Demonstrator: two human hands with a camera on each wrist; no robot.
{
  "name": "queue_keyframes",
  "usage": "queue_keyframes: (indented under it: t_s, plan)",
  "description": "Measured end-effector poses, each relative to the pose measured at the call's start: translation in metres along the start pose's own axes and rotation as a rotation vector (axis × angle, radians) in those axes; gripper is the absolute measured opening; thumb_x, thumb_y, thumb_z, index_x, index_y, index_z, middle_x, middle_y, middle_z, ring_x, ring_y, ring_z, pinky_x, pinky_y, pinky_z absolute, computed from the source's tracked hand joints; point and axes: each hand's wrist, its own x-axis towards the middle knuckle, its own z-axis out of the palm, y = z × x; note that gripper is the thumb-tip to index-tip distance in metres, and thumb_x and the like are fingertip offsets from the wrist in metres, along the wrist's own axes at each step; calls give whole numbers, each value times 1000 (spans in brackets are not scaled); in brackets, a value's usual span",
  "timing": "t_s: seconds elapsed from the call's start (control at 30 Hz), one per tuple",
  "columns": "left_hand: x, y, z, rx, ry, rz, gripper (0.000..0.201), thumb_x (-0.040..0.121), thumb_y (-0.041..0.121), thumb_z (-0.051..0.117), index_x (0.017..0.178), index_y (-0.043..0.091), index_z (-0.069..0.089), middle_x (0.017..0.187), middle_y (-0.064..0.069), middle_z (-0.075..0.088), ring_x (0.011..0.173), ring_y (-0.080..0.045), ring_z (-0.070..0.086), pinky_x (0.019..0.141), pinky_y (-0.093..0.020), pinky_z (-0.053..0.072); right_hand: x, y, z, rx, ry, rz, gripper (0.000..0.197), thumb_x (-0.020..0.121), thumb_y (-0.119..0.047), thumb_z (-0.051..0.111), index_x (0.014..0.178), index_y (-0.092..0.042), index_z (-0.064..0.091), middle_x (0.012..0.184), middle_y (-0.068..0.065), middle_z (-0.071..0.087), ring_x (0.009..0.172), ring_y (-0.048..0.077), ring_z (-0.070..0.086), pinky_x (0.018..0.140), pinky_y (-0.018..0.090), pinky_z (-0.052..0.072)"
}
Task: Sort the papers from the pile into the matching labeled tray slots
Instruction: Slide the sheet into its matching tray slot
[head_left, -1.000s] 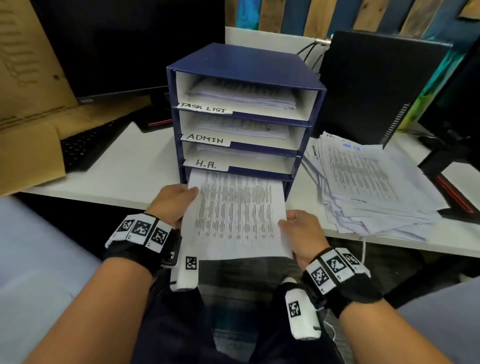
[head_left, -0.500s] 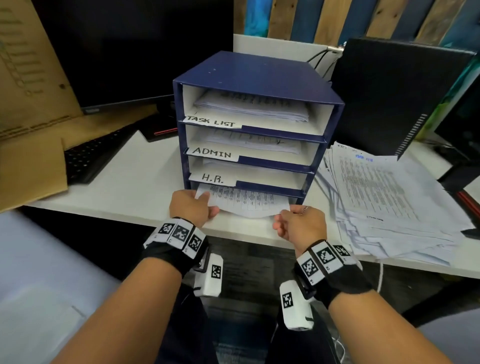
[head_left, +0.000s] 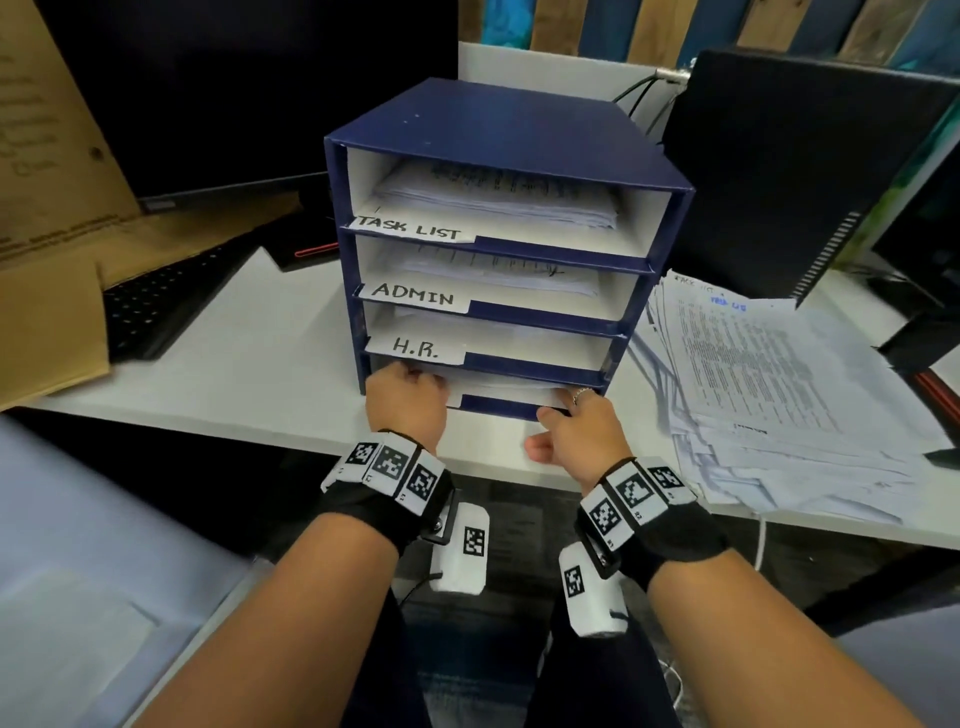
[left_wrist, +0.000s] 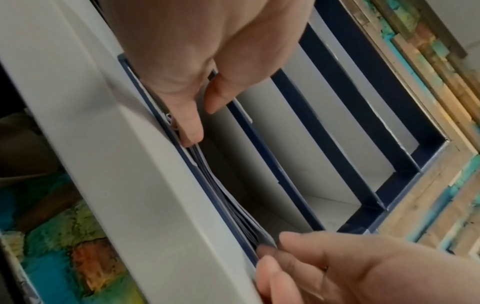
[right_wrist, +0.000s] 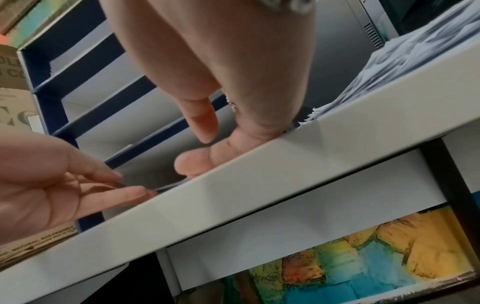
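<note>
A blue tray organiser (head_left: 519, 130) stands on the white table, its slots labelled TASK LIST, ADMIN and H.R. above a lowest slot whose label is hidden by my hands. The printed paper (head_left: 498, 387) lies almost wholly inside that bottom slot, on other sheets. My left hand (head_left: 402, 384) is at the slot's left end and pinches the paper's edge (right_wrist: 166, 187) between thumb and fingers. At the right end my right hand (head_left: 571, 415) touches the paper's edge (left_wrist: 226, 197) with straight fingers, its thumb held apart below. The loose paper pile (head_left: 769, 389) lies to the right of the organiser.
A black keyboard (head_left: 166, 306) and brown cardboard (head_left: 52, 260) sit at the left. A dark monitor (head_left: 234, 78) stands behind, and a black computer case (head_left: 779, 166) at the back right. The table's front edge (head_left: 467, 457) runs just under my wrists.
The paper, held out in front of the organiser a second ago, has slid into the bottom slot. Both hands moved forward with it to the slot's mouth.
</note>
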Motion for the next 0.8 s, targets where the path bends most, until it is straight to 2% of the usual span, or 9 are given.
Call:
queue_keyframes:
  t_s: [0.1,0.17,0.23,0.33,0.43,0.57,0.63,0.7,0.8]
  plan:
    - [0,-4,-3,45,-1,34,18,77,6,58,59,9,59,61,-9,62,58,-25,57,65,-37,52,-4,-1,-5,10,-38,12,33,99,-8,56,131,-9,51,82,-1,62,75,29,75,85,46,61]
    - [-9,-4,-6,26,21,-1,17,75,12,56,62,20,61,71,-7,69,66,-27,67,74,-36,57,-12,-2,-11,4,-56,0,43,99,-8,57,141,-9,49,88,-6,59,77,30,76,83,44,62]
    - [-25,-1,-3,9,6,-8,21,81,10,56,72,25,67,81,-5,73,76,-26,72,79,-41,60,-24,-7,-23,-6,-58,-22,29,98,-8,58,127,-8,61,91,0,65,71,28,75,75,39,63]
    - [-55,12,16,74,-150,31,27,90,2,50,82,20,69,82,-1,75,71,-20,69,75,-38,60,-27,-15,-50,-158,52,-100,13,97,-13,55,98,-11,67,83,5,75,55,20,67,57,29,54]
    - [-85,31,43,163,-400,44,25,95,2,47,89,12,68,85,-5,74,67,-16,64,66,-29,57,-14,-16,-88,-390,303,-176,19,97,-21,53,92,-9,68,76,5,75,67,18,68,66,27,52]
    - [-116,50,87,215,-698,37,26,95,0,41,100,4,67,92,-14,72,64,-17,58,54,-23,48,10,-7,-140,-718,413,-152,22,96,-22,52,104,-12,70,105,12,70,93,33,64,77,31,47]
    - [-125,54,111,237,-767,59,27,94,0,41,101,5,66,91,-11,71,66,-18,57,59,-27,50,18,4,-159,-880,343,-83,27,98,-26,50,114,-13,67,115,12,68,102,34,63,86,36,49]
    - [-125,53,135,275,-770,105,22,92,4,48,99,12,67,93,-5,73,74,-18,62,74,-32,56,19,12,-171,-1004,294,-1,30,99,-34,47,113,-16,66,113,10,68,101,31,63,92,41,51]
    - [-118,53,167,358,-737,191,21,92,15,54,109,19,67,110,-3,70,96,-24,67,87,-39,57,17,17,-189,-1129,377,-20,30,98,-37,47,112,-20,68,112,7,69,105,30,62,94,41,49]
